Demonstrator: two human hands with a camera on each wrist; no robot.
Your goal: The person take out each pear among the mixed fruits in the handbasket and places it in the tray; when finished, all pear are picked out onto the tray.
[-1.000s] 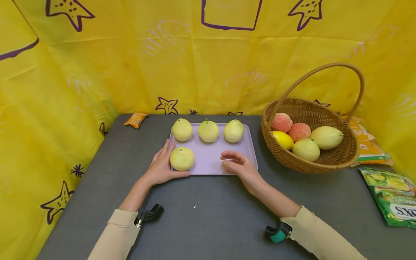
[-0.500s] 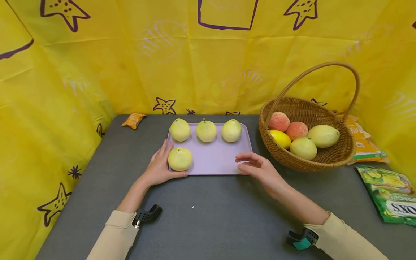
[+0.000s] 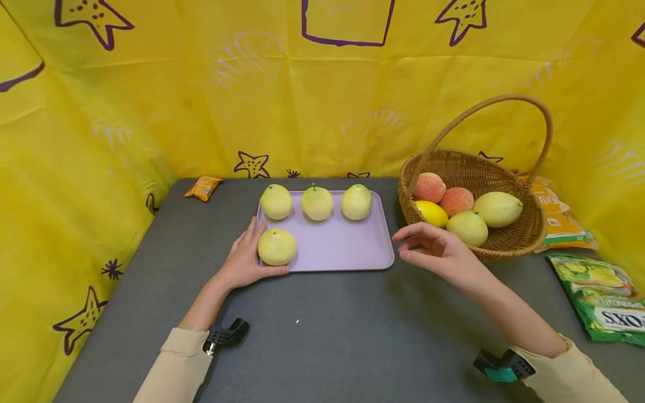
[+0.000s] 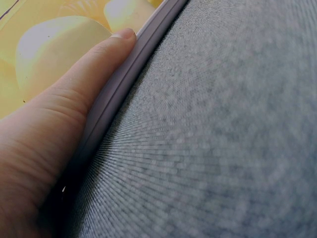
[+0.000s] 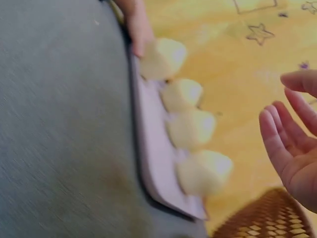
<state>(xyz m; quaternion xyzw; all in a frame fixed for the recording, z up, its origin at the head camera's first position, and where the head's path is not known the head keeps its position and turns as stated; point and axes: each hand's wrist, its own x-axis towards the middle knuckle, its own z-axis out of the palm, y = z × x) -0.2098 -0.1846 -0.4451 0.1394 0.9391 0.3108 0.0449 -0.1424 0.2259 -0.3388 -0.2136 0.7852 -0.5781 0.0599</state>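
Observation:
My left hand [image 3: 247, 259] rests at the left front corner of a lilac tray [image 3: 342, 246], fingers along its left side and thumb lying straight along the front rim [image 4: 116, 82]. Just inside that corner sits a pale yellow-green, pear-like fruit [image 3: 277, 247]. Three more of these fruits line the tray's back, among them one with a short stem [image 3: 317, 204]. To the right of the tray, my right hand [image 3: 445, 256] is in the air, overlapping the front of the wicker basket [image 3: 418, 168] in the head view. Its fingers are loosely bent with nothing between them.
Inside the basket are two peaches [image 3: 456, 201], a lemon [image 3: 431, 214] and two pale green fruits [image 3: 498, 209]; a tall handle arches over it. An orange packet [image 3: 204, 188] lies at the back left. Orange and green bags [image 3: 604, 296] lie to the right.
My right hand has moved right, from over the tray's right part to beside the basket. The left hand has stayed at the tray's corner. The view has shifted slightly.

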